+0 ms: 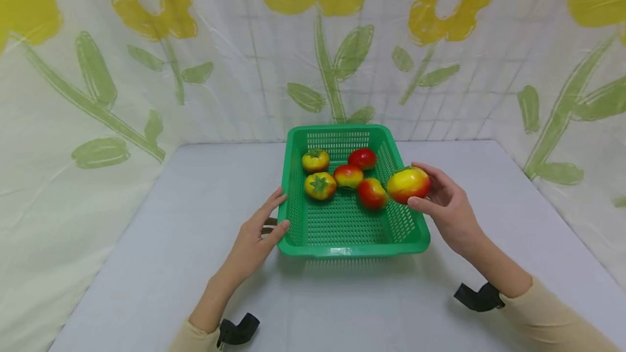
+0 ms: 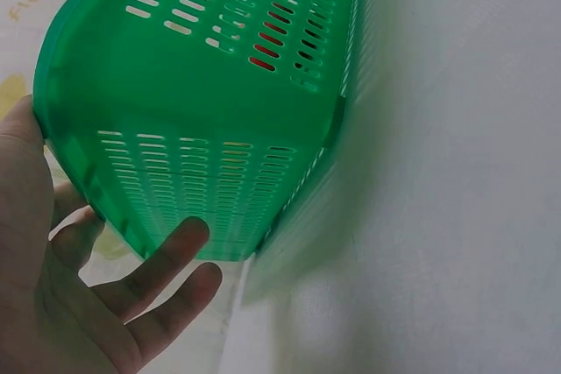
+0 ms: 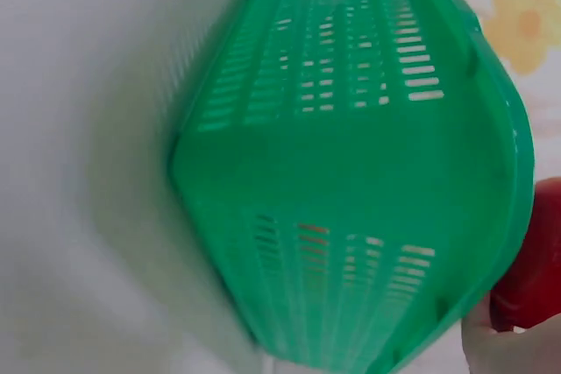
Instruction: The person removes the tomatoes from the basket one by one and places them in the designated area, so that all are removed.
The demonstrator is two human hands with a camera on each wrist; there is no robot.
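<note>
As I watched remotely, a red-and-yellow fruit (image 1: 408, 184) sat right of the head view's centre, overlapping the right rim of the green basket (image 1: 313, 252), the right hand (image 1: 452, 211) pinching it between thumb and fingers, seemingly to keep clear of the rim. Five similar fruits (image 1: 349, 176) lay mostly in the basket's upper half, while the left hand (image 1: 251, 238) spread its fingers along the left rim, probably to steady it on the white table (image 1: 195, 221).
</note>
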